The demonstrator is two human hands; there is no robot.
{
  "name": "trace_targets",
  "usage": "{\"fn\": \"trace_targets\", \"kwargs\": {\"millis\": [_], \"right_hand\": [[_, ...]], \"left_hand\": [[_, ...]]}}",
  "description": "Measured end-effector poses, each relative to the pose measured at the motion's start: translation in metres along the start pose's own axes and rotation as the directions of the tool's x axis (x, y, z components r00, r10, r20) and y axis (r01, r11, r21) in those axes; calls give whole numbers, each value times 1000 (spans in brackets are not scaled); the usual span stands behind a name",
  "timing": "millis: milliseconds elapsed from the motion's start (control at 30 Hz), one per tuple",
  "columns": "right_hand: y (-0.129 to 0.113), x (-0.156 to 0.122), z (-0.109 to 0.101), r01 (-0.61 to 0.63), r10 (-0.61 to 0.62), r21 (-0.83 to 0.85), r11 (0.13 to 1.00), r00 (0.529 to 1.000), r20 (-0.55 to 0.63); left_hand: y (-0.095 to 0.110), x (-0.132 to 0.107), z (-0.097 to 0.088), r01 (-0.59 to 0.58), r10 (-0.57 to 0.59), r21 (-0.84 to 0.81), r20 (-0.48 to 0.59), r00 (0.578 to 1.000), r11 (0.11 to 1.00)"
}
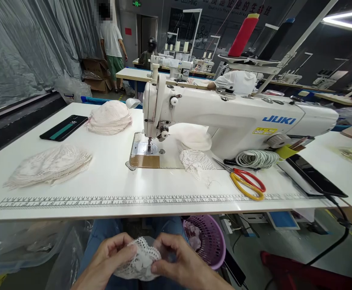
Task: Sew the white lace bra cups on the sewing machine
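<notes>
- White eyelet-lace piece [142,264]: bunched between both hands, long axis indistinct.
- Left hand [110,257]: pinching its left side.
- Right hand [180,257]: pinching its right side; neither nearer.

Head-worn view, facing forward and down, hands [111,257] close below

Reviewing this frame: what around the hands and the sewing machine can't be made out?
All in the head view:
- Parts of the lace piece: covered by the left hand and right hand.
- Both forearms: cut off by the bottom edge.
- Threading at the needle area: too small.
- Lower body of the co-worker in white: hidden behind the sewing machine.
</notes>
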State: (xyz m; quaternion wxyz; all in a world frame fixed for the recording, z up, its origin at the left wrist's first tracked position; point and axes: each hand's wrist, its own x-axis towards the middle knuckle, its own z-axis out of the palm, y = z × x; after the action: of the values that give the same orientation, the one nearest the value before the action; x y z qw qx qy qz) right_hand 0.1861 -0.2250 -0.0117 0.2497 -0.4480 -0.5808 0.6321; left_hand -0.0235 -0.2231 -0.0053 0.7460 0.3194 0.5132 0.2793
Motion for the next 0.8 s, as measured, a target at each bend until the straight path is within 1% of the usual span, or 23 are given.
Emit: {"fn": "trace_targets", "kwargs": {"millis": [100, 233, 367, 467, 533, 633, 733, 800], "right_hand": [[3, 0, 2, 22, -21, 2, 1000, 999, -33], [2, 0, 2, 1, -3, 103, 995, 1000, 16], [-1, 0, 1, -9, -1, 216, 976, 999, 44], [-4, -2, -2, -18, 0, 242, 970, 997, 75], [-8, -5, -5, -20, -2, 213, 977, 995, 101], [-18, -7, -11, -15, 8, 72, 997, 995, 100], [-34, -3, -12, -42, 48, -105, 994, 997, 53], [-45, 3, -9, -43, 51, -170, 985, 998, 42]], "left_hand": [[1, -2, 1, -25, 25, -20, -12, 1000, 999], [1, -3, 4, -61, 60, -45, -25, 998, 997], [2, -1, 5, -61, 60, -71, -15, 998, 996], [4, 0, 4, -72, 72, -82, 8, 997, 994], [5, 0, 3, -71, 73, -55, 36, 997, 996], [8, 5, 1, -89, 83, 40, 124, 989, 995], [12, 10, -1, -176, 134, 186, 218, 967, 967], [18, 9, -2, -230, 164, 297, 230, 959, 927]]}}
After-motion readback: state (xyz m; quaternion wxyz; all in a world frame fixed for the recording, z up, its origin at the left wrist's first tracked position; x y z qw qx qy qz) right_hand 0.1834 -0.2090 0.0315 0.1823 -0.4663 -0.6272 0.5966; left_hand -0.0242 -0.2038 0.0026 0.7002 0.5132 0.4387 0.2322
